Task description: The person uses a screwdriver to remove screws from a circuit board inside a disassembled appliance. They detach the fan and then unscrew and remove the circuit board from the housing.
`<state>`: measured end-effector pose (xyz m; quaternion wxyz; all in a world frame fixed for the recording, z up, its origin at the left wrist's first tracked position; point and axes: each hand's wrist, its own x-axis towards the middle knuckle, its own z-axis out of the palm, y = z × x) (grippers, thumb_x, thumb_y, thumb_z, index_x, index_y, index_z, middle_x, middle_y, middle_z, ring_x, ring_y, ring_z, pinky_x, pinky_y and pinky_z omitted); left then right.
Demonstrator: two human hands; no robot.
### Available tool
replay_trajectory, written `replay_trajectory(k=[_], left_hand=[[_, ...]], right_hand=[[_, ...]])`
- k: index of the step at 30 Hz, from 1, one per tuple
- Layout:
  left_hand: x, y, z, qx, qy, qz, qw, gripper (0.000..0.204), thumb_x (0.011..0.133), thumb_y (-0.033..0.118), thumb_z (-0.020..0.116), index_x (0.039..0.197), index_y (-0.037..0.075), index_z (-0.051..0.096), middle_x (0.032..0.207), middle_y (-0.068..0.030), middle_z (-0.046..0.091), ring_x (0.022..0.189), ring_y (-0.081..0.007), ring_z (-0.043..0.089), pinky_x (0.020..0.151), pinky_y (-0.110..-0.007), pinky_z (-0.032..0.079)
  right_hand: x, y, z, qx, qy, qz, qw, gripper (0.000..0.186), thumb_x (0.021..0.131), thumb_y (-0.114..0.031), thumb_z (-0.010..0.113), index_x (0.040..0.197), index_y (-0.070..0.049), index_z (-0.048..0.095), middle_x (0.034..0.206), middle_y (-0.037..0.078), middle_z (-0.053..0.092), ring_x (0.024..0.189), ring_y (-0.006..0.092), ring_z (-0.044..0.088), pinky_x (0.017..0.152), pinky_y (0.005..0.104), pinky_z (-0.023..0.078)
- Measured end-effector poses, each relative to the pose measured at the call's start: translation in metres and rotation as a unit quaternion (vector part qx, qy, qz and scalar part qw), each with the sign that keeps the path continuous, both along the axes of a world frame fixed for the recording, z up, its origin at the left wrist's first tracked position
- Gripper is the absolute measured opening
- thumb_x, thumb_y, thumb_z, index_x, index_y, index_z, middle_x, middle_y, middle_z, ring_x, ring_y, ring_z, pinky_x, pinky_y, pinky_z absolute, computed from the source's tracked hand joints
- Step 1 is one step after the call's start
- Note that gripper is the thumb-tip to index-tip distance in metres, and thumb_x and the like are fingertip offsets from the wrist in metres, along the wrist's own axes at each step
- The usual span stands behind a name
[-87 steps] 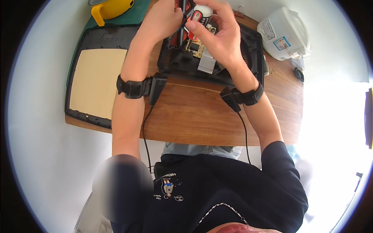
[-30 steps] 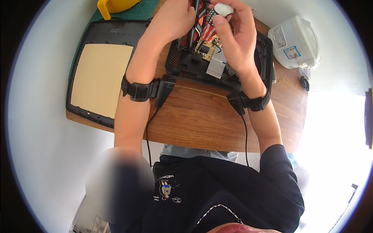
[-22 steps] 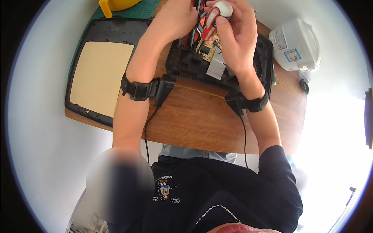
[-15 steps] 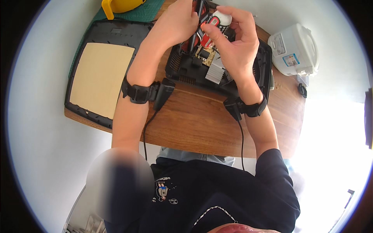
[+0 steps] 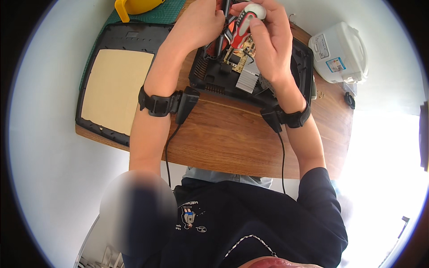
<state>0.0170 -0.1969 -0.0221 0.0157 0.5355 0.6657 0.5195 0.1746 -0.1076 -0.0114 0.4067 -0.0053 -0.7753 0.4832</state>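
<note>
My left hand (image 5: 200, 24) is curled shut on the edge of a black-and-red part (image 5: 219, 44) that stands tilted up over the open black appliance housing (image 5: 214, 73); my right thumb and fingers, half closed, grip the red-and-white screwdriver handle (image 5: 243, 30), which slants beside that part, above the circuit board (image 5: 244, 61) and near the finned metal heat sink (image 5: 248, 79), though I can't see the tip
</note>
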Motion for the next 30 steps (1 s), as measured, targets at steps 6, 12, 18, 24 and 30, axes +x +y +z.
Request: replay_trajectory(k=[6,12,18,24,30], left_hand=[[-0.001,-0.004,0.001,-0.003,0.002,-0.002,1.0,0.042,0.093,0.0,0.053,0.133,0.001,0.044,0.109,-0.033,0.063,0.109,-0.0533,0.06,0.09,-0.052,0.051],[0.003,-0.001,0.007,-0.024,-0.024,0.011,0.999,0.039,0.093,0.0,0.053,0.131,0.0,0.046,0.107,-0.0335,0.063,0.108,-0.0526,0.061,0.089,-0.052,0.051],[0.0,-0.001,0.004,-0.015,-0.026,-0.007,1.0,0.038,0.093,0.0,0.053,0.13,0.001,0.046,0.102,-0.0309,0.063,0.102,-0.051,0.063,0.085,-0.049,0.052],[0.002,-0.003,0.006,-0.02,-0.048,-0.007,0.999,0.033,0.094,0.0,0.052,0.127,0.002,0.047,0.099,-0.0291,0.062,0.095,-0.0478,0.065,0.081,-0.046,0.052],[0.0,0.001,0.002,-0.013,-0.027,-0.009,1.0,0.034,0.095,0.0,0.054,0.128,0.002,0.047,0.1,-0.0268,0.063,0.095,-0.0442,0.065,0.083,-0.044,0.052]], right_hand=[[0.004,-0.012,0.014,0.11,-0.063,-0.085,0.988,0.044,0.099,0.002,0.05,0.143,0.002,0.046,0.124,0.012,0.062,0.112,0.0167,0.058,0.101,0.0308,0.046],[-0.005,0.005,-0.002,-0.027,0.043,0.02,0.998,0.051,0.088,0.002,0.076,0.135,0.001,0.056,0.125,0.01,0.062,0.114,0.0165,0.059,0.096,0.0309,0.051],[-0.003,-0.001,0.001,-0.035,0.016,-0.02,0.999,0.049,0.087,0.0,0.079,0.132,-0.004,0.059,0.123,0.006,0.059,0.111,0.0155,0.058,0.093,0.03,0.05],[0.009,-0.009,0.022,0.133,-0.091,-0.089,0.983,0.047,0.092,0.002,0.071,0.136,-0.002,0.056,0.131,0.008,0.06,0.116,0.0147,0.056,0.096,0.0294,0.048],[-0.006,-0.002,0.001,0.056,0.007,-0.048,0.997,0.047,0.091,0.0,0.071,0.135,-0.004,0.057,0.128,0.01,0.06,0.113,0.0179,0.057,0.096,0.0299,0.047]])
